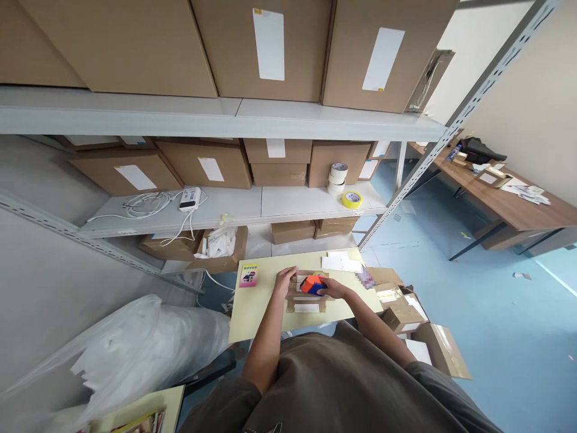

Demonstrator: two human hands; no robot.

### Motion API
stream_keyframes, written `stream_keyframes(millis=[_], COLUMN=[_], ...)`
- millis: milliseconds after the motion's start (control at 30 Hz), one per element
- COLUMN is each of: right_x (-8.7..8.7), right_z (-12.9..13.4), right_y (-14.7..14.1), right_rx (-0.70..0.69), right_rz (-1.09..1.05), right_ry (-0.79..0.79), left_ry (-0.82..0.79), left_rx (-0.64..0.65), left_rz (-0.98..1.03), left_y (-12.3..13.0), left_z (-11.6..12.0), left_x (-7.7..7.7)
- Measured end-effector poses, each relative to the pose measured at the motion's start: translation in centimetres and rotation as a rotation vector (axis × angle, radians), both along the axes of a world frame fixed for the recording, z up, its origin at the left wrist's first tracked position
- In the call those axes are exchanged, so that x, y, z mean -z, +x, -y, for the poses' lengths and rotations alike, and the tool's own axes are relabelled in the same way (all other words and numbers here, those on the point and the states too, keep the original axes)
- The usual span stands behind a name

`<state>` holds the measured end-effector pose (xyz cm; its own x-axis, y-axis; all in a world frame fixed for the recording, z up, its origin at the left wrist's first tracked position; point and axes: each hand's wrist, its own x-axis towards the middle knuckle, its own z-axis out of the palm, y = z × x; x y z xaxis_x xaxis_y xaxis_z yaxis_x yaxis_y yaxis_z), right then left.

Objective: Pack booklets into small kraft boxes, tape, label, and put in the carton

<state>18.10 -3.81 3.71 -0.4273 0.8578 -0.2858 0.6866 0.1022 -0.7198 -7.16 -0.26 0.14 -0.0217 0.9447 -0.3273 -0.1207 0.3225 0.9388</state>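
On the pale yellow table lies a brown cardboard box with white labels. My right hand is closed on an orange and blue object, held over the box. My left hand is at the box's left side, its fingers bent near the top edge; whether they grip it is too small to tell. Nearer my body is another brown piece with a white label. A pink and yellow booklet lies at the table's back left.
Behind the table rises a shelf with cartons, white tape rolls, yellow tape and a power strip. White papers lie at the table's back right. Open cartons stand right; a plastic bag is left.
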Motion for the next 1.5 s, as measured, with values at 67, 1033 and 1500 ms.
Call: stream_keyframes(millis=[67,1033,1500], right_x=[-0.9,-3.7,-1.2], right_z=[-0.2,-2.8,-3.5], right_y=[0.2,2.5,-0.9], right_rx=[-0.014,0.180,0.048], right_rz=[-0.074,0.042,0.193], right_ry=[-0.044,0.087,-0.085], left_ry=[0.011,0.064,-0.233], left_rx=[-0.082,-0.637,-0.866], left_rz=[-0.056,0.134,0.087], left_y=[0.1,3.4,0.5], left_z=[0.3,2.8,2.0], left_x=[-0.2,0.5,5.7])
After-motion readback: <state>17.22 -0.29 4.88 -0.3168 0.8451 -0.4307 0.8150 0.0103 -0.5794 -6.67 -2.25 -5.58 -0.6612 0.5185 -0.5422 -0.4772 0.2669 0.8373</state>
